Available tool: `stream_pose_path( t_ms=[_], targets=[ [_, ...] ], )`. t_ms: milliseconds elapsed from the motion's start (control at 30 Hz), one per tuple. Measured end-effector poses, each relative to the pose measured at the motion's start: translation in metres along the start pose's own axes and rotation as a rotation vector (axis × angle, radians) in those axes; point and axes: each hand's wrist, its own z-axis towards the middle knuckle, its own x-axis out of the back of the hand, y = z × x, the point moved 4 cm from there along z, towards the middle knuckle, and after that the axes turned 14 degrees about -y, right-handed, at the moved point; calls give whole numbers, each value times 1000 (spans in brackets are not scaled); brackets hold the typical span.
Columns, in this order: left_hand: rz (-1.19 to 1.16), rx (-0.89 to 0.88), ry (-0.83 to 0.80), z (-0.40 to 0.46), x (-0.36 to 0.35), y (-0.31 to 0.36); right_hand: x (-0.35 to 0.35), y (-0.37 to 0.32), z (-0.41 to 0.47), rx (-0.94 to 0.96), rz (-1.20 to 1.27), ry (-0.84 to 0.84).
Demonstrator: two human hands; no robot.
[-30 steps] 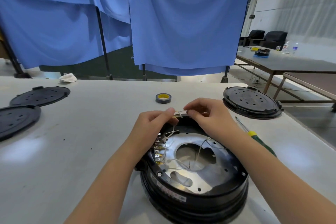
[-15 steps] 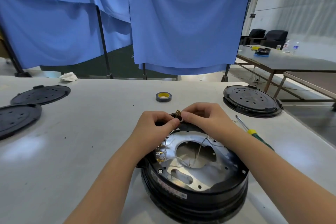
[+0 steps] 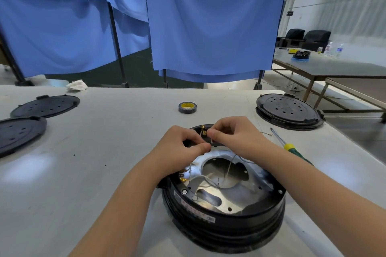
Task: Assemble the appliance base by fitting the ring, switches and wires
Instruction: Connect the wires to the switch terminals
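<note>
— Blue cloth screens (image 3: 208,16) are hanging behind the pale worktop (image 3: 94,152), whose far edge is running just beneath them. How much free room is the person getting?

— Bare worktop is stretching wide to the left of the appliance base (image 3: 223,210). Two black perforated covers (image 3: 23,119) are lying near the left edge, a third black cover (image 3: 289,111) is sitting by the right edge, and a roll of tape (image 3: 187,107) is lying beyond the hands, well apart from them. A green-and-yellow screwdriver (image 3: 290,148) is lying just beside the right forearm, near the right edge.

— And the hands?

— Both are meeting over the far rim of the base. The left hand (image 3: 183,148) is curling its fingers, thumb and forefinger pinched close; what they are gripping cannot be told. The right hand (image 3: 234,135) is pinching a thin wire (image 3: 229,168) between thumb and forefinger, right beside a small brass terminal (image 3: 203,130) on the rim.

— Where is the wire running?

— Down from the right fingers into the silver plate's (image 3: 236,198) central opening.
</note>
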Motion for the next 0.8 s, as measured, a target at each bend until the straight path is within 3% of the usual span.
stream_pose_path(
  t_ms=[500, 667, 800],
  targets=[
    [-74, 64, 74, 4, -1, -7, 3, -2, -4, -30, 136, -85],
    [-32, 74, 91, 3, 0, -8, 51, 7, -11, -79, 96, 155],
    [-42, 52, 89, 3, 0, -7, 85, 46, -15, -255, -144, 244]
  ],
)
